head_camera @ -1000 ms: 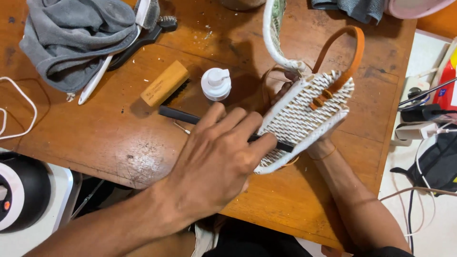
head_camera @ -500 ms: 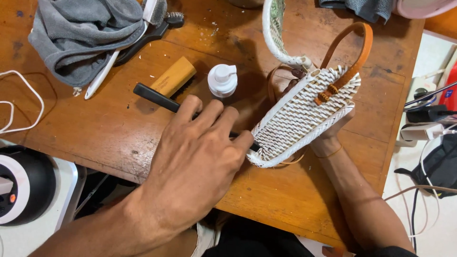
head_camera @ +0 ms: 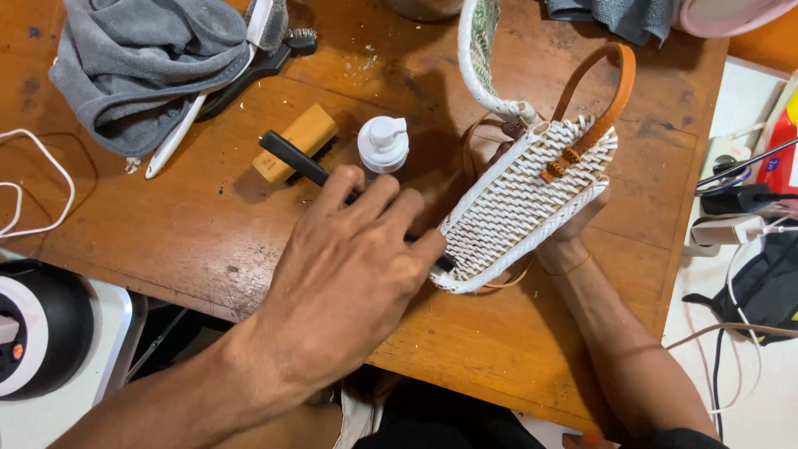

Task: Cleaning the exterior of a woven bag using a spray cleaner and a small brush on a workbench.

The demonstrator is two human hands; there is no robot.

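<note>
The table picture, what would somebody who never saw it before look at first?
Most likely the white woven bag with its orange handle, held up over the right side of the wooden table by the right hand. Next, the big left hand in the middle, pressing a black-handled tool against the bag's lower edge. Behind them sit a small white pump bottle, a wooden brush and a grey cloth at the top left.

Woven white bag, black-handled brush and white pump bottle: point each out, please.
woven white bag [head_camera: 524, 208], head view, on the middle of its woven side.
black-handled brush [head_camera: 291, 155], head view, on the bare handle beyond the left hand's fingers.
white pump bottle [head_camera: 383, 143], head view, on its top.
</note>
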